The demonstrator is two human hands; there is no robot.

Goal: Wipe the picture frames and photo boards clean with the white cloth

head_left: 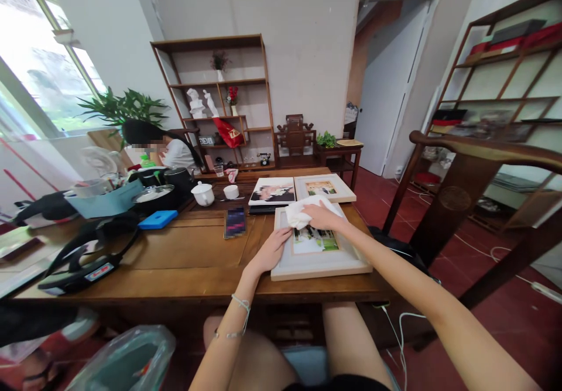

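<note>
A light wooden picture frame [322, 269] with a wide pale border and a small colour photo lies flat at the table's front edge. My right hand [325, 215] is closed on a white cloth [301, 211], pressed against the upper part of this frame. The cloth covers part of the photo. At the frame's left side rests my left hand [273, 249], its fingers stretched over the border and nothing held in them. Just behind lie a second light frame [346, 191] and a photo panel [273, 192] on top of a dark item.
On the wooden table [188, 250] are a phone [235, 222], a white teapot [202, 194], a blue box [158, 219] and a black strap [94, 262]. Another person [178, 152] sits at the far left. A chair [452, 198] stands right; a lined bin [132, 356] stands below.
</note>
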